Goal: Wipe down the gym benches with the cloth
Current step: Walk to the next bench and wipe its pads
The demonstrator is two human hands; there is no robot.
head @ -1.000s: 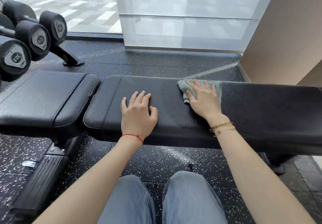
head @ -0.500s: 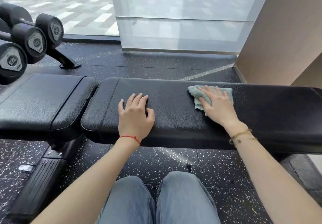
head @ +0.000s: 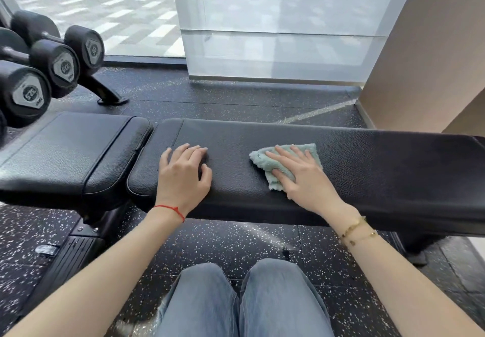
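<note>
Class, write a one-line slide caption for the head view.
Right hand presses a green cloth on the long bench pad; left hand rests flat beside it.

Black rubber floor [head: 262, 247] with white speckles all over, typical gym stuff. Off on the left there's a rack of dumbbells [head: 63, 66], black hex-ish heads with grey badges on the ends; numbers too blurry to read properly. The rack's black foot [head: 107, 95] sticks out onto the floor toward the right. On the far side, a big window [head: 105, 8] looks out at pale paving, with a frosted glass panel [head: 283, 27] just right of it. A tan wall [head: 433, 48] takes up the far right.
</note>
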